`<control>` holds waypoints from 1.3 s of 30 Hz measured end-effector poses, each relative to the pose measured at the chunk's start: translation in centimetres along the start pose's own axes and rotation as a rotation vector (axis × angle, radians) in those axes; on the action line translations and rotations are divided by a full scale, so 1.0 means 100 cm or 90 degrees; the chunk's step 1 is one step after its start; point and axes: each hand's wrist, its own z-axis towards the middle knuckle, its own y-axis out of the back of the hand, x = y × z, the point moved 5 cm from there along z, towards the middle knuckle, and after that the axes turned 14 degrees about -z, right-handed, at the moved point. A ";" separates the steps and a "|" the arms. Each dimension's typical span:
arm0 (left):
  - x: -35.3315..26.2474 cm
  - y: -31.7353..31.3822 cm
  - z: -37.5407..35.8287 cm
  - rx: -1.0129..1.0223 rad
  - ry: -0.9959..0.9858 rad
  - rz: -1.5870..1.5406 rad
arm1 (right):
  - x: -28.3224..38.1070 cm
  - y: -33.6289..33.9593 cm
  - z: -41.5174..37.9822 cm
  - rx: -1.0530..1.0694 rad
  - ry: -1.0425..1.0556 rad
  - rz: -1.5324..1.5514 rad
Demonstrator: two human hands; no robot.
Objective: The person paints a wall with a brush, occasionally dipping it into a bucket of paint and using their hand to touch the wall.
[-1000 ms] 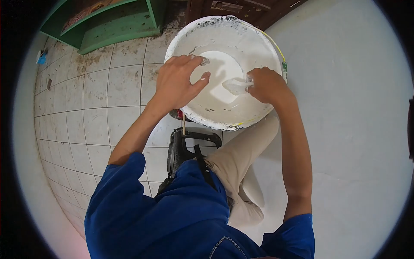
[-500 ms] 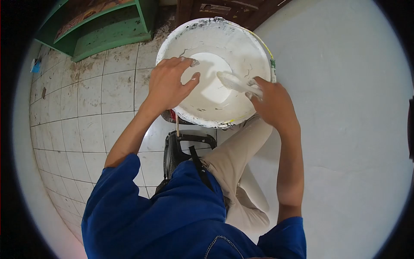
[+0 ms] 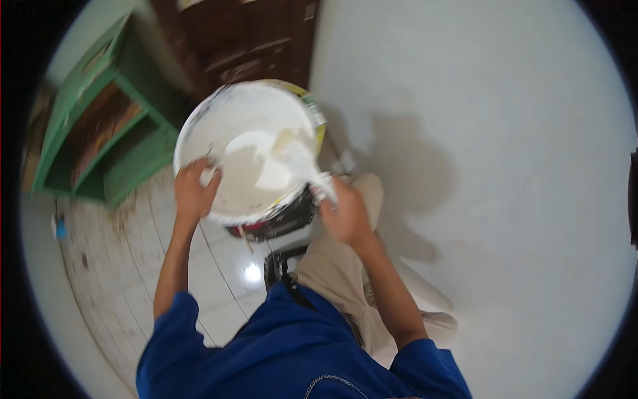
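Observation:
A large white paint bucket [image 3: 229, 110] with smeared walls stands in front of me, with pale paint at its bottom. My right hand [image 3: 345, 211] is closed around the handle of a white paintbrush [image 3: 300, 161]. Its cream-coloured bristles point into the bucket, above the paint; motion blurs it. At the bucket's left rim is my left hand [image 3: 194, 189], thumb and fingers apart and reaching just inside the rim. I see nothing held between them.
A green wooden shelf [image 3: 143, 156] stands at the left, beside a dark brown door [image 3: 249, 40]. A plain pale wall [image 3: 518, 173] fills the right side. Below the bucket are a black chair [image 3: 272, 266] and white floor tiles [image 3: 212, 266].
The view has swung, so the bucket and both hands now appear lower and farther left. The brush has lifted and turned with my right hand. My left hand stays near the rim.

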 end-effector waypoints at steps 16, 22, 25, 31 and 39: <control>-0.202 -0.099 -0.015 0.262 -0.107 -0.392 | -0.048 0.169 -0.207 -0.533 -0.248 0.353; -0.374 -0.202 -0.080 0.411 -0.587 -0.520 | -0.053 0.247 -0.225 -0.700 -0.229 0.251; -0.424 -0.233 -0.099 0.451 -0.624 -0.584 | -0.043 0.284 -0.214 -0.730 -0.183 0.336; -0.420 -0.296 -0.113 0.564 -0.447 -0.644 | -0.071 0.296 -0.199 -0.749 -0.247 0.427; -0.362 -0.318 -0.102 0.572 -0.330 -0.652 | -0.093 0.239 -0.228 -0.752 -0.321 0.369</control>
